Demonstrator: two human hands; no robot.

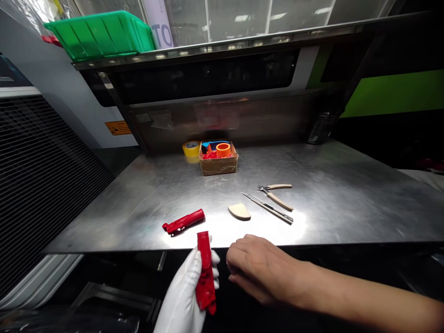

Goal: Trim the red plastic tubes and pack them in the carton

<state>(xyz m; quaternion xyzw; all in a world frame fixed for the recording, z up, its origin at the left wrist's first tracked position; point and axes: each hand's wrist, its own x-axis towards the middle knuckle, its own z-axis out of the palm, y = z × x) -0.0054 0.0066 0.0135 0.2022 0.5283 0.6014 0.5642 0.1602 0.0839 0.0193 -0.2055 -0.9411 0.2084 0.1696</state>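
My left hand point(185, 296), in a white glove, is closed around a red plastic part point(205, 273) held upright below the table's front edge. My bare right hand point(258, 268) sits just to its right at the edge, fingers curled inward; what they hold, if anything, is hidden. A second red plastic part point(183, 222) lies on the steel table point(329, 185) just beyond my left hand. A small beige wedge-shaped piece point(239, 212) rests near the middle.
Metal tweezers point(268, 208) and beige-handled pliers point(275, 194) lie right of centre. A cardboard box point(218, 164) with an orange tape roll point(223, 149) and red bits stands at the back, a yellow tape roll point(191, 148) beside it. A green bin point(100, 34) sits on the upper shelf.
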